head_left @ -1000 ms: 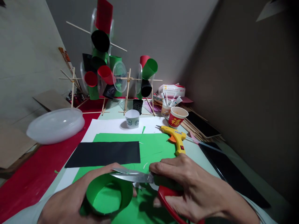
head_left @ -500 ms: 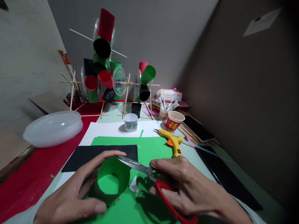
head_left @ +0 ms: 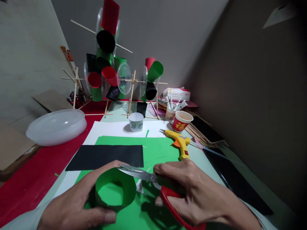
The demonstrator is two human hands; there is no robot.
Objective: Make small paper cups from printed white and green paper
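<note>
My left hand [head_left: 79, 198] curls around a short green paper tube [head_left: 129, 188], whose open end faces up toward me. A pair of scissors with red handles [head_left: 171, 204] is in my right hand [head_left: 189, 191], fingers through the grips. Its metal blades point left and lie at the tube's upper rim, close to my left fingertips. Beneath both hands lies a green paper sheet [head_left: 158, 147]. A black paper strip [head_left: 107, 156] rests on that sheet, just beyond my left hand. A small white scrap [head_left: 139, 187] sits beside the tube.
A yellow glue gun [head_left: 178, 140] lies beyond my right hand, near a red paper cup [head_left: 182, 121] and a white paper ring [head_left: 136, 122]. Behind stands a stick frame [head_left: 133, 88] with coloured tubes. A translucent oval object [head_left: 57, 126] is at left, a black tablet-like slab [head_left: 237, 182] at right.
The tube has tilted slightly and its opening looks wider, with my left hand shifted a little right. The scissor blades still meet its rim. The whole view has shifted slightly.
</note>
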